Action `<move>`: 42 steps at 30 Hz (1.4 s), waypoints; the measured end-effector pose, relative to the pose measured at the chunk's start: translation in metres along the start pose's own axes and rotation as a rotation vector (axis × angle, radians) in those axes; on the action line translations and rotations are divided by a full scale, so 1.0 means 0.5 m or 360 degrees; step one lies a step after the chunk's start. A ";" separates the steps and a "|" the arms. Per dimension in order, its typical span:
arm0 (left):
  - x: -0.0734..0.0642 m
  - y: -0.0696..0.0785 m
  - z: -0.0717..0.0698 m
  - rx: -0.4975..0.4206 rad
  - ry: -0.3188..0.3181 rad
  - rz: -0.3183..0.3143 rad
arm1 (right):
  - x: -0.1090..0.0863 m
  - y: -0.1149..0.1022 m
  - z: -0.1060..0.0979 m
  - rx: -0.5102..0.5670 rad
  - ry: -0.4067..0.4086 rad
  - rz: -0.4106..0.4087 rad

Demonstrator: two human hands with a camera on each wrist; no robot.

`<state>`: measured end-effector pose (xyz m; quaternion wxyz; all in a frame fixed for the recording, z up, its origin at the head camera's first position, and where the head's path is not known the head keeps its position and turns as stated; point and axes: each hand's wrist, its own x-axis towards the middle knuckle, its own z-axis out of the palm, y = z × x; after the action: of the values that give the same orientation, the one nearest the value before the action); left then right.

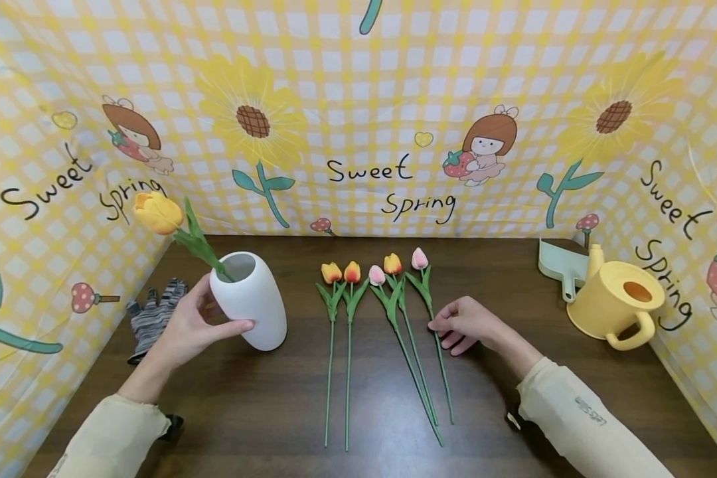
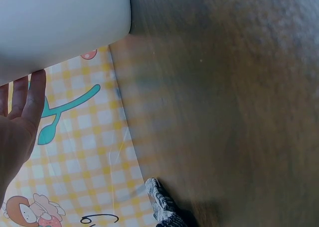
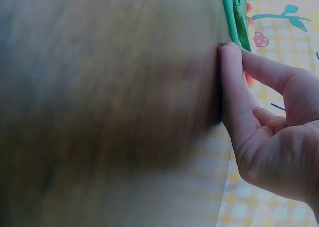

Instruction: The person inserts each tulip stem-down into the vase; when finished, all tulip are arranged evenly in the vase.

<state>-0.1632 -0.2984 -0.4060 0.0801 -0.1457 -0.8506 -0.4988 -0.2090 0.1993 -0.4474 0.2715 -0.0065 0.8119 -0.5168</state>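
Observation:
My left hand (image 1: pixel 200 323) grips a white vase (image 1: pixel 257 309), thumb across its front and fingers behind. The vase leans to the left, and a yellow tulip (image 1: pixel 160 214) sticks out of its mouth. In the left wrist view, fingertips (image 2: pixel 36 82) lie against the vase's side (image 2: pixel 65 22). On the table, my right hand (image 1: pixel 466 325) pinches the green stem of the rightmost pink tulip (image 1: pixel 419 259) between thumb and forefinger. The right wrist view shows those fingertips meeting at the stem (image 3: pixel 228 12). Left of it lie another pink tulip (image 1: pixel 377 276) and several orange ones, including one orange tulip (image 1: pixel 352 272).
A yellow watering can (image 1: pixel 615 305) stands at the right, with a pale green dustpan (image 1: pixel 564 262) behind it. A grey striped glove (image 1: pixel 155 315) lies at the left beyond my forearm. Checked cloth (image 1: pixel 358 119) walls the brown table (image 1: pixel 299 411) on the back and sides.

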 end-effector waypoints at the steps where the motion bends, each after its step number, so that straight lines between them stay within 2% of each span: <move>1: 0.000 0.000 0.000 0.0002 0.0001 -0.0002 | -0.001 0.001 -0.001 0.0018 -0.0007 0.0004; 7: -0.001 -0.002 0.001 -0.0002 0.0005 0.0011 | -0.004 0.006 -0.014 0.0098 -0.0016 0.0022; 12: -0.004 -0.002 0.001 -0.0013 0.0007 0.0010 | -0.010 0.012 -0.031 0.0152 -0.0072 0.0039; 20: -0.001 -0.002 -0.001 -0.0034 -0.0007 0.0019 | -0.022 0.013 -0.060 0.0226 -0.0156 -0.0006; 34: 0.000 -0.001 -0.001 -0.0049 -0.0013 0.0029 | -0.049 -0.018 -0.105 0.0256 -0.0201 -0.0084; 42: 0.001 0.000 0.000 -0.0074 -0.0025 0.0042 | -0.069 -0.045 -0.117 0.0360 -0.0171 -0.0171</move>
<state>-0.1635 -0.2986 -0.4060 0.0767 -0.1625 -0.8375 -0.5161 -0.2121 0.2479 -0.3949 0.2855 -0.0469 0.7313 -0.6177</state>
